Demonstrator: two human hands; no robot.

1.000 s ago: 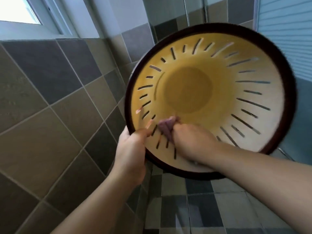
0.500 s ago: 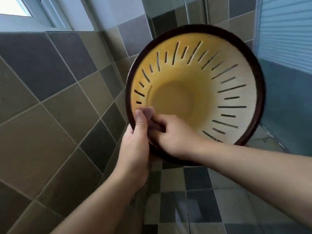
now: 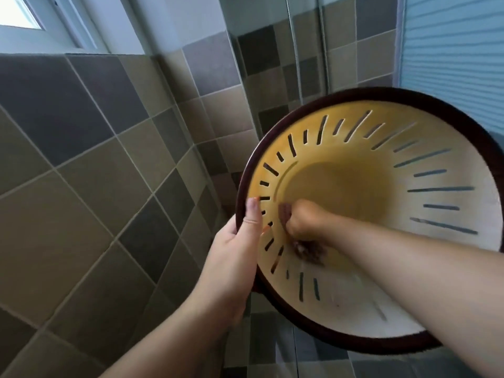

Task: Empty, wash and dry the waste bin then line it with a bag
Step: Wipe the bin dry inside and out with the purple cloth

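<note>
Both hands busy: left hand (image 3: 234, 249) grips bin (image 3: 409, 148) rim, right hand (image 3: 305, 222) clutches cloth (image 3: 308, 249) inside.

Grey-brown tiled walls (image 3: 90, 186), a bright window (image 3: 19, 15) upper left.

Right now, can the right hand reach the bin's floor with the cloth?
Probably yes: the right hand is already deep inside the bin, cloth on the lower wall, nothing between it and the floor.
</note>
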